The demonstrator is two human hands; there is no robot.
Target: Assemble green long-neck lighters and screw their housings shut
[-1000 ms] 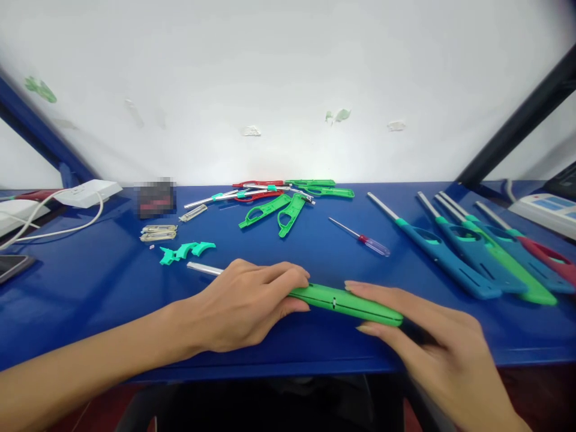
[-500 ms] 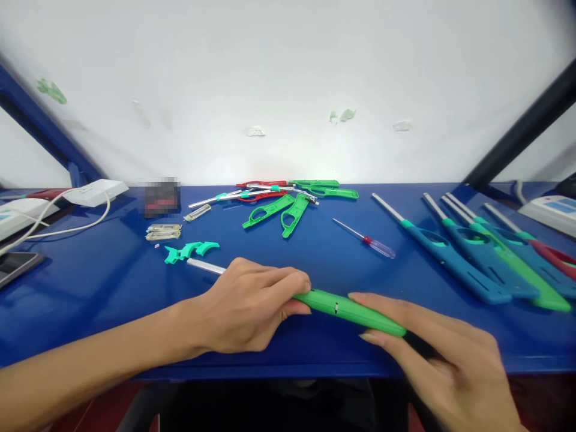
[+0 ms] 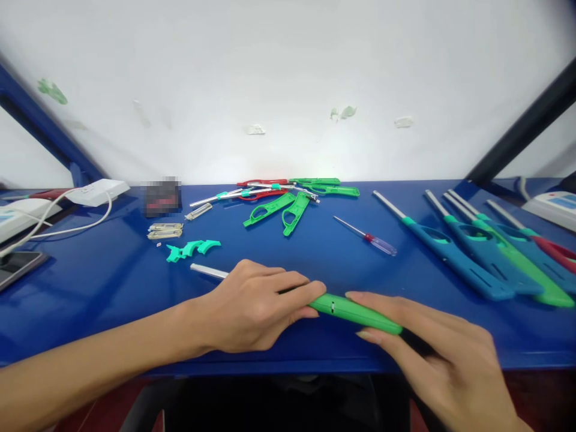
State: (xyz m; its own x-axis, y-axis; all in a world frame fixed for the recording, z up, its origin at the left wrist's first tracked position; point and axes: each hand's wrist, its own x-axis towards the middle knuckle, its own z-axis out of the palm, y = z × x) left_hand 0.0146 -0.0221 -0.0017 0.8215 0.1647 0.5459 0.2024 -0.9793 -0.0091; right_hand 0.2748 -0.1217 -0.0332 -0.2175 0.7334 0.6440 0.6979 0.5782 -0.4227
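Note:
A green long-nosed gas lighter (image 3: 351, 312) lies across both hands just above the front of the blue table, its metal tube pointing left. My left hand (image 3: 261, 306) is wrapped round the trigger section and hides it. The thumb and fingers of my right hand (image 3: 445, 354) pinch the handle's rounded end. A narrow slot with a pale piece inside shows on the handle's edge between the hands. Beyond my left hand lie several turquoise triggers (image 3: 193, 249) and clear fuel tanks (image 3: 165, 231).
A screwdriver (image 3: 369, 237) lies mid-table. Several assembled lighters (image 3: 459, 258) are lined up at the right. Green handle shells (image 3: 299, 213) and red shells with metal tubes (image 3: 263, 195) are piled near the wall. A white power strip (image 3: 96, 191), cables and a phone (image 3: 20, 267) sit left.
My left hand has slid a little to the right along the handle, nearer the slot. My right hand keeps its pinch on the end, and the view has shifted slightly.

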